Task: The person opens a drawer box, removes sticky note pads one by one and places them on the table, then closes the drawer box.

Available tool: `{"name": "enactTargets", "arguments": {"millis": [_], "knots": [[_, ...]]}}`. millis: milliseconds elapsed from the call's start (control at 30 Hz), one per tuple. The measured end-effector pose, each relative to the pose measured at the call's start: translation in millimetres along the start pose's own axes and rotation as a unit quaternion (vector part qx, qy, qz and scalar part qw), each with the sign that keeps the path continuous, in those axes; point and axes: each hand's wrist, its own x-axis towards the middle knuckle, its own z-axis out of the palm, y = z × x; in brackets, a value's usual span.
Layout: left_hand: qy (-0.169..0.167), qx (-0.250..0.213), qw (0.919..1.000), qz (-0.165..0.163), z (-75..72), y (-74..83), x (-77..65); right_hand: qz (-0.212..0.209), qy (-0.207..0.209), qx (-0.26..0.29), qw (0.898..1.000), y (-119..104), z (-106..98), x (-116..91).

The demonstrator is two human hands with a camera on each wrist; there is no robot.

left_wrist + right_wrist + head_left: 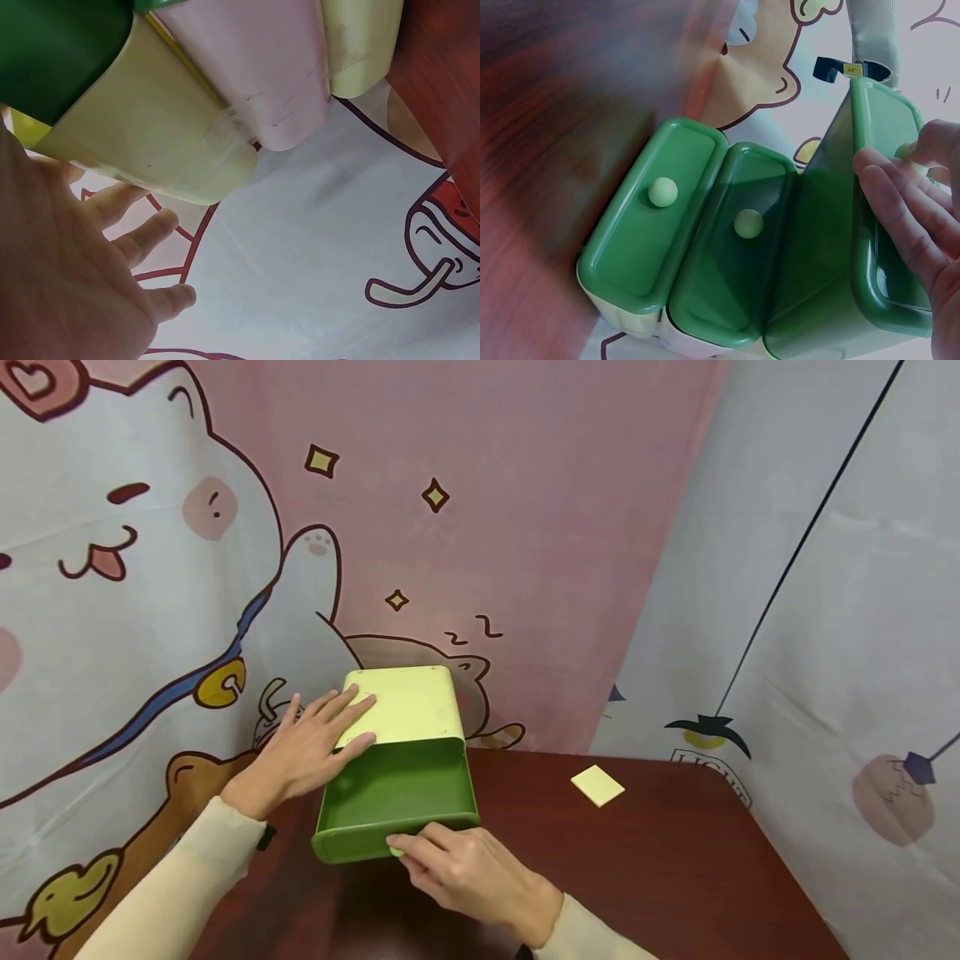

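Note:
A small drawer cabinet [408,702] with a pale yellow top stands on the table. Its green top drawer [405,781] is pulled out, and nothing shows inside it. My left hand [311,752] rests with spread fingers on the left part of the cabinet's top. At the drawer's front, my right hand [468,868] pinches the light green round knob [904,151] between thumb and fingers. Beneath it, the right wrist view shows a middle drawer [735,277] and a bottom drawer [641,247], both closed, each with a round knob.
A pale yellow square pad [597,786] lies on the dark red-brown table [637,877], right of the cabinet. Behind the table hangs a cloth [540,527] printed with cartoon cats. In the left wrist view, the cabinet's pink middle casing [255,67] shows between yellow ones.

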Motion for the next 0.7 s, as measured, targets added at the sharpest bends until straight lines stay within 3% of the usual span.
{"name": "enactTargets", "arguments": {"millis": [700], "knots": [[-0.003,-0.002,1.0000,-0.001,-3.9,1.5,1.5,0.069,-0.050,0.017,0.996,9.3,2.5,15.4]]}}
